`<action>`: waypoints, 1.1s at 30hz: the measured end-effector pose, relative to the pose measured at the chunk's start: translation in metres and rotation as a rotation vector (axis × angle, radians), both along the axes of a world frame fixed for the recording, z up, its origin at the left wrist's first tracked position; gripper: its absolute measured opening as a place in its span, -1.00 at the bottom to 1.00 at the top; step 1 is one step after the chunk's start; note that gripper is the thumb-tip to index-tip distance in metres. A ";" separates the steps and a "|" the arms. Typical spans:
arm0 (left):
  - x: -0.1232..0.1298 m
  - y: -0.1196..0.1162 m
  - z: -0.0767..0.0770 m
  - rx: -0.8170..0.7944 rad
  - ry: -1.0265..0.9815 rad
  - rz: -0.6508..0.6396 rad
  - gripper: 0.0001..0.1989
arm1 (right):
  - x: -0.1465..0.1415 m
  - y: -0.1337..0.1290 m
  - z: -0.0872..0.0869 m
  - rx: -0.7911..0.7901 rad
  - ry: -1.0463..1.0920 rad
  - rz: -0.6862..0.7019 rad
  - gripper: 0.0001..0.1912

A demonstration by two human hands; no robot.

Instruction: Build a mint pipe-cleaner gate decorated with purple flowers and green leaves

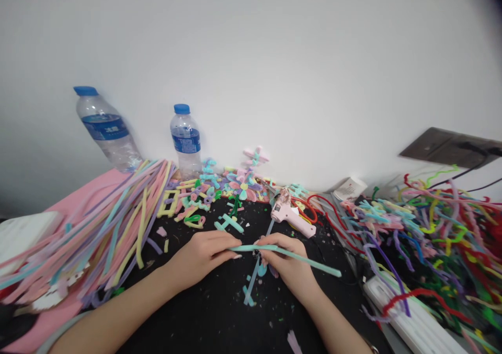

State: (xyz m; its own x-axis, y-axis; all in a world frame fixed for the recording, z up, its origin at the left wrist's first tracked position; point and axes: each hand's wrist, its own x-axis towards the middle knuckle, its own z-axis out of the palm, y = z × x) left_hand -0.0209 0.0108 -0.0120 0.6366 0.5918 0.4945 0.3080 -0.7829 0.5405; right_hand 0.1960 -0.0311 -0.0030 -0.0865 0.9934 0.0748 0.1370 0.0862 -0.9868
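A mint-green pipe cleaner (314, 262) lies across both hands. My left hand (206, 252) pinches it near its left end between thumb and fingers. My right hand (288, 262) grips it farther along, and its long free end sticks out to the right. Just beyond my right hand is a pink glue gun (294, 220). A pale translucent stick (253, 286) runs from the gun's rear toward me, passing under the pipe cleaner. A small mint-green pipe-cleaner piece (229, 223) rests beyond my left fingers. Short blue-green bits lie below the hands.
Long pastel pipe cleaners (125, 228) fan out at left. Two plastic bottles (186, 145) lean by the wall. Finished-looking fuzzy flowers (243, 184) are heaped at the back. Tangled coloured pipe cleaners (439, 239) and a white power strip (411, 317) lie right, below a wall socket (447, 147).
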 end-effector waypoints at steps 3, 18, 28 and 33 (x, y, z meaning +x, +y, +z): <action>0.001 -0.001 0.000 -0.004 0.026 -0.025 -0.81 | 0.000 0.000 -0.001 0.025 -0.012 -0.002 -0.94; 0.003 -0.001 0.014 -0.354 0.090 -0.022 -0.76 | 0.004 0.004 0.000 -0.070 0.210 -0.014 -0.84; 0.012 -0.009 0.015 -1.154 -0.162 -0.216 -0.67 | -0.004 0.000 -0.002 -0.113 0.290 0.073 -0.89; 0.019 -0.017 0.012 -1.314 -0.188 -0.196 -0.69 | -0.010 -0.004 -0.003 -0.125 0.245 0.131 -0.92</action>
State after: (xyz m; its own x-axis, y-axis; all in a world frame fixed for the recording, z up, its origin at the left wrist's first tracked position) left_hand -0.0021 -0.0064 0.0000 0.7508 0.5995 -0.2774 0.0902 0.3231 0.9421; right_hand 0.1864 -0.0353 -0.0057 -0.2093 0.9778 -0.0128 -0.1106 -0.0367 -0.9932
